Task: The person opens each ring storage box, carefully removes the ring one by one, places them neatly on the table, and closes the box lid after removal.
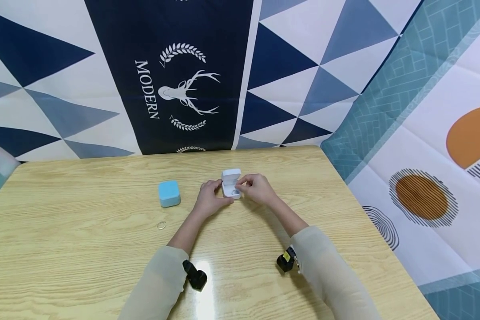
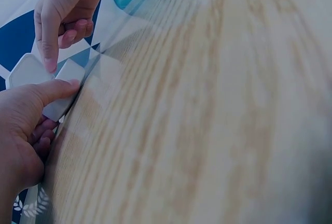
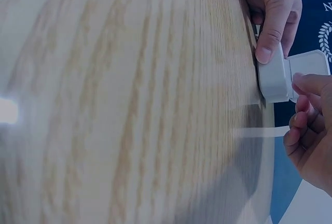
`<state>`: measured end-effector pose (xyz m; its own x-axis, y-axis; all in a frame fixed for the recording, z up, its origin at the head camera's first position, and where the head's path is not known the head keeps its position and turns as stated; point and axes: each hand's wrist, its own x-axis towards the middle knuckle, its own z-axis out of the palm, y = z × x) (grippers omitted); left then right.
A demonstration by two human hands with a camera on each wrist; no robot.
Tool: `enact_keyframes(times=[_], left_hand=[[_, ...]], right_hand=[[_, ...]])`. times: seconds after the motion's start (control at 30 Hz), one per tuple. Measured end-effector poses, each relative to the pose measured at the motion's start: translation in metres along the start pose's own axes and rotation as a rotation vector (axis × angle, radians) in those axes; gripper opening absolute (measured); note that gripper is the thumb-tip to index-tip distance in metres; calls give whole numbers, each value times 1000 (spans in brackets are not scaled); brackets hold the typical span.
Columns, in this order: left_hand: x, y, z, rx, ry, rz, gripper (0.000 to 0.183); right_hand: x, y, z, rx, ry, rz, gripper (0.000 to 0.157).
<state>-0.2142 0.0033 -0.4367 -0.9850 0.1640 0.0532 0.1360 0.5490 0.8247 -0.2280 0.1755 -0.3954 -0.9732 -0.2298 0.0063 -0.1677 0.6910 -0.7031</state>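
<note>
A small white ring box (image 1: pixel 231 175) stands on the wooden table with its lid raised. My left hand (image 1: pixel 210 198) grips the box from the left, thumb at its front and fingers behind. In the left wrist view, that thumb lies along the box's edge (image 2: pixel 71 71). A silvery ring (image 1: pixel 235 192) shows inside the box. My right hand (image 1: pixel 257 187) reaches in from the right, fingertips at the opening close to the ring. In the right wrist view, its other fingers (image 3: pixel 298 123) are curled outside the box. Whether the fingertips pinch the ring is hidden.
A light blue box (image 1: pixel 169 194) sits on the table to the left of my left hand. Nearer to me lies a thin gold-coloured ring (image 1: pixel 161 225). Patterned cloth (image 1: pixel 192 80) hangs behind the table's far edge, and more hangs along the right side.
</note>
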Motion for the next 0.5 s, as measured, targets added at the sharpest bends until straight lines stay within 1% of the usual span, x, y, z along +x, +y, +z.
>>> enact_keyframes(times=[0.23,0.5], left_hand=[[0,-2,1,-5,5,14,72],[0,-1,1,-11,4,6,72]], right_hand=[[0,-3,2,-49,-30,-20,11],[3,-1,5,-96,-59,-50,12]])
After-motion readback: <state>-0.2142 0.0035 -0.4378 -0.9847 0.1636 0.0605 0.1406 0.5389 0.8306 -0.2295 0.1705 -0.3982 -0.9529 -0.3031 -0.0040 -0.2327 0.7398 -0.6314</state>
